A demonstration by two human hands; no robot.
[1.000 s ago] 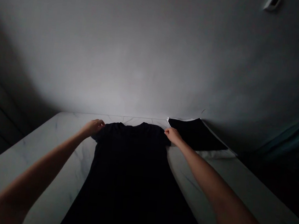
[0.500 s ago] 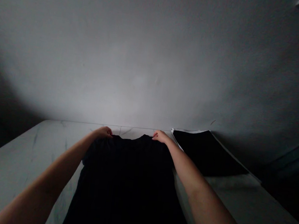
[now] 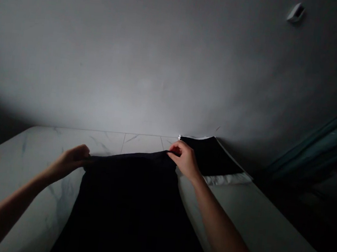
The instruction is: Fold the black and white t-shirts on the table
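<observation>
A black T-shirt (image 3: 130, 206) lies spread on the marble-patterned table, its far edge now a nearly straight line that slants slightly up to the right. My left hand (image 3: 73, 158) pinches the far left corner of the fabric. At the far right corner, my right hand (image 3: 184, 159) grips the cloth between thumb and fingers. Both hands are closed on the shirt, with the edge stretched between them. The neckline does not show, and dim light hides most folds in the black fabric.
The marble-patterned table (image 3: 11, 157) runs up against a grey wall (image 3: 127, 57). Beyond my right hand, a flat black cloth (image 3: 210, 158) lies on white material. A small white fixture (image 3: 296, 13) is on the wall. Greenish fabric (image 3: 320, 138) hangs at the right.
Both hands stay closed on the shirt. My left hand has moved left and nearer, spreading the hands apart. The neckline no longer shows, and the top edge looks straighter. The view has shifted right.
</observation>
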